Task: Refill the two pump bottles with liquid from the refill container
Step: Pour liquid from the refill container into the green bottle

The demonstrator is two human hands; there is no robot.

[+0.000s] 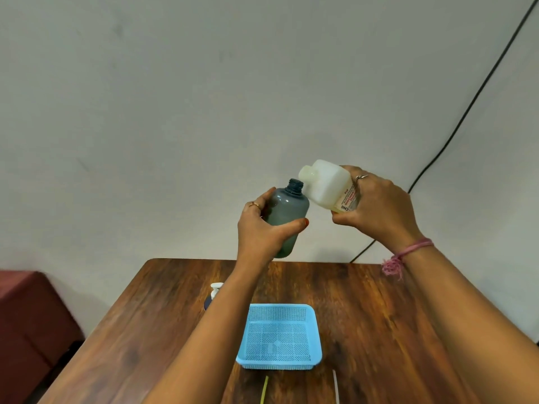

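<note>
Pale grey wall fills the upper part of the head view, with a black cable [466, 112] running down its right side toward the far edge of the worktop [364, 310]. That dark wood surface shows its far edge and rounded far-left corner; its left edge slants down past a reddish-brown seat [32, 310], and its near and right parts are cut off by the picture and the arms.

Both hands are raised well above the worktop, in front of the wall. Left hand [259, 228] grips the grey bottle [287, 212] round its body, thumb across the front; the bottle has no pump, its threaded neck is open, and it leans slightly right. Right hand [376, 205] grips the white refill container [326, 185] at its labelled end, tilted so its open spout points left, just above and beside the grey neck, the two bodies close or touching. No stream of liquid can be made out.

Below, a blue mesh basket [280, 336] sits mid-worktop, well apart from the hands. A second pump bottle [214, 294] stands left of it, mostly hidden behind the left forearm; only its white pump head and a bit of dark body show. Two thin tubes, one yellowish [264, 389] and one white [336, 386], lie near the front edge, cut off below.
</note>
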